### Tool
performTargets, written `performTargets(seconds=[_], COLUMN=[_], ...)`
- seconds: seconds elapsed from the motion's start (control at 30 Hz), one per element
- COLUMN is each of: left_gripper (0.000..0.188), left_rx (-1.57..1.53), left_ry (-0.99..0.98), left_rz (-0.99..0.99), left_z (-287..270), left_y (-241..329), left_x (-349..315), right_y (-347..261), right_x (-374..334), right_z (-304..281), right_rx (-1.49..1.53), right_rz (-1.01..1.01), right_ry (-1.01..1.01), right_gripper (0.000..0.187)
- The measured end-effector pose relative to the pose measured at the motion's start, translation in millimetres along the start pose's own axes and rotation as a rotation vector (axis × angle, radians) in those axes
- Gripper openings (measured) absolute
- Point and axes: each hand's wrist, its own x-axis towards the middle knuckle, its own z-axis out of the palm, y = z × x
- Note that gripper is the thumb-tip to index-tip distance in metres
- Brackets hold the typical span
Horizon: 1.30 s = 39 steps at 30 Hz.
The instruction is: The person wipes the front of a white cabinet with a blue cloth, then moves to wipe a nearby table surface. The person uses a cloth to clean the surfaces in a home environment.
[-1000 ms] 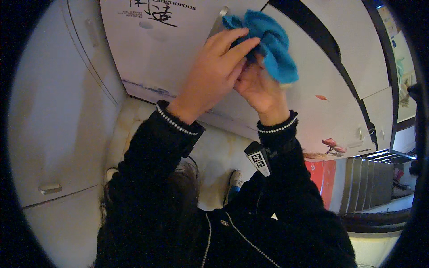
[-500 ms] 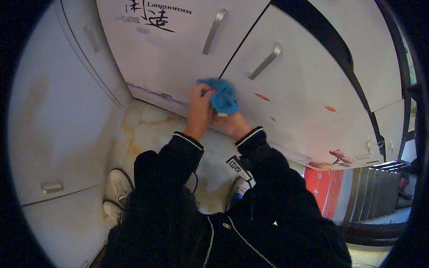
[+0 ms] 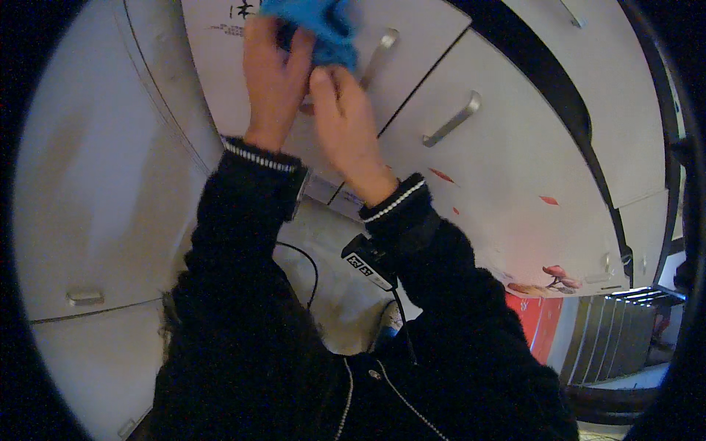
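A crumpled blue cloth point(image 3: 334, 33) is held up in front of the left white cabinet door point(image 3: 220, 70), near the top of the view. My left hand point(image 3: 273, 84) grips its left side, the fingers slightly blurred and partly behind the folds. From below, my right hand point(image 3: 347, 128) pinches the cloth's lower end with bent fingers. Close to the right of the cloth is a metal bar handle point(image 3: 380, 59) on that door. Whether the cloth touches the door I cannot tell.
The right cabinet door point(image 3: 507, 176) has its own metal handle point(image 3: 452, 119) and printed red leaves. A white appliance point(image 3: 95, 184) stands at the left. A shoe point(image 3: 390, 323) shows on the tiled floor point(image 3: 338, 294), and a red box point(image 3: 537, 323) is at the lower right.
Both hands and the blue cloth have moved up and to the left, from the door's lower edge to beside its handle. Light-coloured shoes on the left are now out of sight.
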Motion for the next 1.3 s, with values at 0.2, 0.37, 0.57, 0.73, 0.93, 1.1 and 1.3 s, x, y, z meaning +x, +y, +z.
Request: performTargets(seconds=[0.2,0.37,0.57,0.73,0.93,1.1,1.3], left_gripper=[0.026,0.032,0.042,0.042,0.041,0.038,0.035], left_rx=[0.558,-0.029,0.144,0.200,-0.001,0.421,0.527], left_ry=[-0.188,-0.124,-0.154,-0.158,-0.265,0.070,0.153], left_rz=[0.329,-0.309,-0.205,0.103,0.031,0.322,0.131], left_z=[-1,17,4,-6,-8,-57,-79], left_y=[-11,-54,-35,-8,-8,-62,-72], left_x=[2,-96,-149,-80,10,59,76], right_y=[-10,35,82,48,7,0,-4], right_x=[-8,-62,-87,-47,-15,-13,-11], right_z=[-4,-34,-25,-12,-2,-2,-5], right_rx=[-0.174,-0.435,-0.182,-0.196,-0.173,-0.172,-0.199], right_rz=[0.045,0.226,0.433,0.149,-0.019,-0.071,-0.095], right_ry=[-0.041,-0.189,-0.061,-0.029,-0.110,-0.195,-0.186], right_gripper=[0.033,0.032,0.032,0.038,0.045,0.055,0.057])
